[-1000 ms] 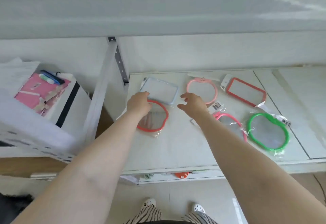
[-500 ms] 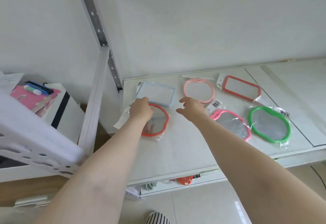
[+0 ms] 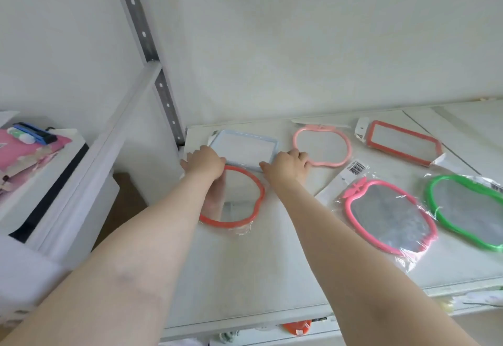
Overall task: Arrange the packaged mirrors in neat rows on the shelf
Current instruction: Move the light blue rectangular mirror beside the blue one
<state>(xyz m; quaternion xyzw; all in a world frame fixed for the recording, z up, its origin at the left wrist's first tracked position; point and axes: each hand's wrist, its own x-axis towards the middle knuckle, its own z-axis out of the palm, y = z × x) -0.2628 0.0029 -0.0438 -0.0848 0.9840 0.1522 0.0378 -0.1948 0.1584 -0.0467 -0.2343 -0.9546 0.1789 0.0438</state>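
Observation:
Several packaged mirrors lie on the white shelf (image 3: 258, 264). A light-blue rectangular mirror (image 3: 245, 145) sits at the back left. My left hand (image 3: 204, 162) grips its near-left corner and my right hand (image 3: 287, 164) grips its near-right corner. Just in front lies an orange-red apple-shaped mirror (image 3: 245, 196), partly under my left wrist. A pale pink apple mirror (image 3: 322, 145) and a red rectangular mirror (image 3: 402, 143) lie along the back. A hot-pink apple mirror (image 3: 389, 215) and a green one (image 3: 468, 209) lie in front on the right.
A grey slotted shelf upright (image 3: 144, 32) rises at the left, with the white wall behind the shelf. A white box with pink packets and a blue item (image 3: 32, 149) stands at far left. An orange object (image 3: 296, 326) shows under the shelf's front edge.
The camera tilted up and closer. Both hands moved forward from above the orange-red mirror to the near corners of the light-blue mirror.

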